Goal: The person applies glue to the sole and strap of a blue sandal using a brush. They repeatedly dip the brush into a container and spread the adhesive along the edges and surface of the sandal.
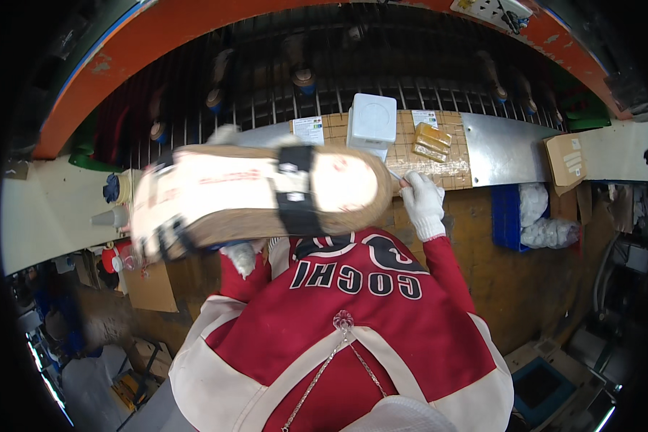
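Observation:
A large sandal (234, 189), blurred and close to the camera, has a whitish top with red marks, a brown edge and black straps. It lies across the view at left, and my left hand (241, 257) grips it from beneath. The white-gloved fingers are mostly hidden behind it; only bits show at its far edge and the cuff below. To the right of the sandal's rounded end, my right hand (423, 201), also in a white glove, is closed on a thin stick-like tool (394, 173) pointing toward the bench. The tool's tip is too small to make out.
Across the bench stand a white box-shaped container (373, 120) and yellowish taped blocks (432, 142) on a taped brown board (453, 167). Behind runs a rack of metal bars (439, 97). A blue bin (506, 216) with plastic bags and a cardboard box (565, 160) are at right.

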A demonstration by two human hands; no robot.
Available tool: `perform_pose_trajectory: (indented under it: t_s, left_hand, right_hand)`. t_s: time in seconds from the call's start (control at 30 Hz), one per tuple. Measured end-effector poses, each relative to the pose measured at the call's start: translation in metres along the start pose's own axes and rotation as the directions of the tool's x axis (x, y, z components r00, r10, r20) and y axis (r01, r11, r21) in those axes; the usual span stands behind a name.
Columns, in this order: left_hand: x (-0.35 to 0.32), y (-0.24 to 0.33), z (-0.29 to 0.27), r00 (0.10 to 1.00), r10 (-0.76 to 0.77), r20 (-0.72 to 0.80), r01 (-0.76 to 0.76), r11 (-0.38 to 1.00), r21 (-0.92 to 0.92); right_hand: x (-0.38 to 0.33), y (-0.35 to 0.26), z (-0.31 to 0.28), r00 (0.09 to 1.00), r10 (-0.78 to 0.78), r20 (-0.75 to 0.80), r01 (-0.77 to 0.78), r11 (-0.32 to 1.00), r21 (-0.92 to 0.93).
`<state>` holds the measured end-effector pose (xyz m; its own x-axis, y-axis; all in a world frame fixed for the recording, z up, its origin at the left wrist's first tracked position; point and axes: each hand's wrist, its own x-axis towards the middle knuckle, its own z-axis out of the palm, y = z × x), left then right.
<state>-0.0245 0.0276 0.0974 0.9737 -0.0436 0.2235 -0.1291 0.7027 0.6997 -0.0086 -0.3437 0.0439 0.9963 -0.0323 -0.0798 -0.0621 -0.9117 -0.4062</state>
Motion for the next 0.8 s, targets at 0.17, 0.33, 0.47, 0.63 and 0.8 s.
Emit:
perform_pose_trajectory:
  t_s: [0.17, 0.33, 0.47, 0.63, 0.8]
  left_hand:
    - [-0.023, 0.040, -0.030, 0.951, 0.306, -0.042, -0.280, 0.911, 0.303]
    - [-0.043, 0.038, -0.048, 0.921, 0.388, -0.030, -0.326, 0.811, 0.487]
    - [-0.037, 0.027, -0.051, 0.912, 0.410, -0.003, -0.340, 0.759, 0.555]
    - [-0.022, 0.019, -0.035, 0.910, 0.413, 0.041, -0.359, 0.735, 0.575]
    - [0.002, 0.022, -0.002, 0.904, 0.425, 0.053, -0.386, 0.755, 0.530]
  right_hand:
    - [0.012, 0.001, 0.024, 0.999, -0.040, -0.004, 0.038, 0.970, -0.239]
    - [0.021, -0.002, 0.035, 0.996, -0.081, -0.048, 0.063, 0.950, -0.307]
    - [0.020, -0.007, 0.035, 0.992, -0.119, -0.052, 0.098, 0.948, -0.302]
    - [0.020, -0.011, 0.032, 0.995, -0.081, -0.055, 0.061, 0.953, -0.296]
    - [0.018, 0.000, 0.039, 0.989, -0.127, -0.076, 0.097, 0.944, -0.316]
